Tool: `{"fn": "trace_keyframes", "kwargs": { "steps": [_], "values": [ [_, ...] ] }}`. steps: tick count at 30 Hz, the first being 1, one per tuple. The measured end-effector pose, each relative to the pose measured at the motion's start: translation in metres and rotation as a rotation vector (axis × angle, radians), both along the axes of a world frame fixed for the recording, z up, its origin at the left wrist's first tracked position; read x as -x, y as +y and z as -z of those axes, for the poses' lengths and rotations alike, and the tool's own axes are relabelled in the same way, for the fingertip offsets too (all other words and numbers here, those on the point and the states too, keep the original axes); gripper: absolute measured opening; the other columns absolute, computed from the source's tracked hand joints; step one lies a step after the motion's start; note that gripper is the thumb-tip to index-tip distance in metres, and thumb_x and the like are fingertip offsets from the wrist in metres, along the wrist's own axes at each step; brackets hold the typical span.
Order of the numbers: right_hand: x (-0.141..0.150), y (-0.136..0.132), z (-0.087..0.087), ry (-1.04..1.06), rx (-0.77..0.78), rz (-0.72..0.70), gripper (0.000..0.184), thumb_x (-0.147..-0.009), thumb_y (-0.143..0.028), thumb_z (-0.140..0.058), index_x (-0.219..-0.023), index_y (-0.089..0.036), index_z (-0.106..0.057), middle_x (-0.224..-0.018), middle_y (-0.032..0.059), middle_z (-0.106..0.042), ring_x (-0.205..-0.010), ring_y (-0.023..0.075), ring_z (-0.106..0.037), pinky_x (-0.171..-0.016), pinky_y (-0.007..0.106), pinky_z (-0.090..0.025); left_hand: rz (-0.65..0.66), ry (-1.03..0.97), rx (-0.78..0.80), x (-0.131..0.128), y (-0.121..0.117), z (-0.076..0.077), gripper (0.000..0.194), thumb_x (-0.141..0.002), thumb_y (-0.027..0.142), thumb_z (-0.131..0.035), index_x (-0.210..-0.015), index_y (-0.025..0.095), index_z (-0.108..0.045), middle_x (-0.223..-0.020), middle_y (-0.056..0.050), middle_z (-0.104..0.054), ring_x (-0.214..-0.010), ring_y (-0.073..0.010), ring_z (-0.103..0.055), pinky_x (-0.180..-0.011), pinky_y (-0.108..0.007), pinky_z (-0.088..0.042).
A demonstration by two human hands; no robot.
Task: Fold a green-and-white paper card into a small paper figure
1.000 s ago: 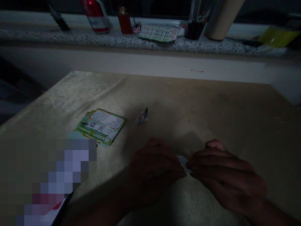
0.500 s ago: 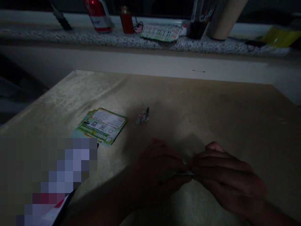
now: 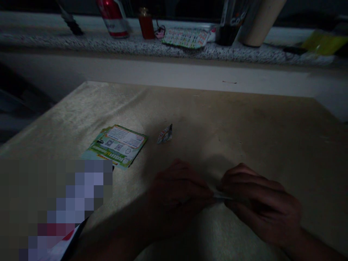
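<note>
Dim tabletop (image 3: 258, 127), far edge (image 3: 198, 90) well beyond hands (image 3: 181, 190) (image 3: 262, 201), pale slip (image 3: 220, 196) between them

Between the fingers (image 3: 199, 188), whitish paper (image 3: 221, 198); beneath them, mottled beige table (image 3: 244, 119). Beyond them, leftward, green-and-white printed sheets (image 3: 118, 145), touched with orange; farthest beyond, speckled grey sill (image 3: 89, 44), red-and-white can (image 3: 114, 20), reddish jar (image 3: 146, 27).

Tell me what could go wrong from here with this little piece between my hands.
The small pale piece spans the gap between your left hand and right hand, so it might slip if either moves abruptly.
The light is dim and your hands partly hide it, so misjudging its edges seems possible.
The small pointed piece lies beyond your left hand, so a stray knock could shift it.
</note>
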State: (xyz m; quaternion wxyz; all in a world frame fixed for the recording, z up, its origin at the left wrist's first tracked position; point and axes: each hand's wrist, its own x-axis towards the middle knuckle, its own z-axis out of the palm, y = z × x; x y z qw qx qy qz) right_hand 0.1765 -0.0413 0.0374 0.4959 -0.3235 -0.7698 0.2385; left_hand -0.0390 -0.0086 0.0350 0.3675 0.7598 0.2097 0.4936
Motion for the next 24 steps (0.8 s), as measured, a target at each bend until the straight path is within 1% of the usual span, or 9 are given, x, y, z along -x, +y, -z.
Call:
{"fn": "trace_keyframes", "kwargs": {
  "steps": [6, 9, 12, 14, 17, 21, 24],
  "values": [
    [-0.0002, 0.0007, -0.0007, -0.022, -0.032, -0.041, 0.03, -0.08, 0.002, -0.068, -0.104, -0.014, -0.075, -0.082, 0.0086, -0.077, -0.079, 0.0233, -0.07, -0.066, 0.04, -0.061, 0.009, -0.016, 0.045, 0.0, -0.0008, 0.0008, 0.001, -0.085, 0.016, -0.077, -0.085, 0.015, -0.078, -0.076, -0.005, -0.077, -0.068, -0.0151, -0.068, -0.072, -0.031, -0.053],
    [0.001, -0.0012, -0.0024, -0.048, -0.03, -0.015, 0.029, -0.08, 0.004, -0.068, -0.102, -0.014, -0.075, -0.078, 0.0074, -0.076, -0.077, 0.0225, -0.069, -0.065, 0.039, -0.059, 0.008, -0.026, 0.108, -0.001, -0.0022, 0.0017, 0.002, -0.084, 0.015, -0.079, -0.085, 0.017, -0.079, -0.075, -0.004, -0.076, -0.068, -0.0154, -0.068, -0.071, -0.031, -0.054],
    [0.0021, -0.0037, -0.0025, -0.029, -0.01, 0.015, 0.03, -0.08, 0.004, -0.069, -0.101, -0.015, -0.075, -0.076, 0.0058, -0.074, -0.076, 0.0217, -0.068, -0.065, 0.038, -0.06, -0.007, -0.032, 0.188, -0.0018, -0.0033, 0.0017, 0.002, -0.085, 0.02, -0.079, -0.083, 0.019, -0.079, -0.072, -0.003, -0.076, -0.066, -0.0156, -0.068, -0.066, -0.03, -0.054],
    [0.0027, -0.0043, -0.0015, -0.01, 0.011, 0.02, 0.029, -0.08, 0.004, -0.069, -0.101, -0.015, -0.075, -0.076, 0.0056, -0.073, -0.078, 0.0215, -0.068, -0.065, 0.036, -0.06, -0.008, -0.04, 0.217, -0.0018, -0.0036, 0.002, 0.005, -0.085, 0.022, -0.079, -0.081, 0.02, -0.079, -0.071, -0.003, -0.075, -0.065, -0.0155, -0.068, -0.065, -0.03, -0.054],
    [0.0032, -0.0028, 0.0011, 0.018, 0.088, 0.004, 0.027, -0.083, 0.002, -0.067, -0.101, -0.016, -0.075, -0.078, 0.0062, -0.073, -0.079, 0.0213, -0.068, -0.065, 0.036, -0.059, -0.029, -0.04, 0.252, -0.0013, -0.0043, 0.0033, 0.003, -0.084, 0.02, -0.08, -0.081, 0.02, -0.08, -0.072, -0.002, -0.075, -0.067, -0.0151, -0.068, -0.067, -0.029, -0.055],
    [0.0033, 0.0008, 0.0041, 0.045, 0.192, -0.041, 0.025, -0.088, -0.007, -0.065, -0.109, -0.017, -0.075, -0.087, 0.0082, -0.073, -0.083, 0.0224, -0.068, -0.074, 0.042, -0.059, -0.087, -0.042, 0.362, -0.0019, -0.0058, 0.0045, 0.007, -0.08, 0.016, -0.081, -0.077, 0.022, -0.081, -0.07, -0.002, -0.074, -0.067, -0.015, -0.067, -0.063, -0.027, -0.053],
    [0.0038, 0.0018, 0.0056, 0.063, 0.207, -0.079, 0.023, -0.088, -0.007, -0.064, -0.106, -0.016, -0.075, -0.083, 0.0081, -0.071, -0.08, 0.022, -0.067, -0.073, 0.042, -0.057, -0.113, -0.071, 0.456, -0.0038, -0.0068, 0.004, 0.01, -0.078, 0.015, -0.082, -0.075, 0.024, -0.082, -0.069, -0.001, -0.073, -0.065, -0.015, -0.066, -0.059, -0.026, -0.052]
  ]
}}
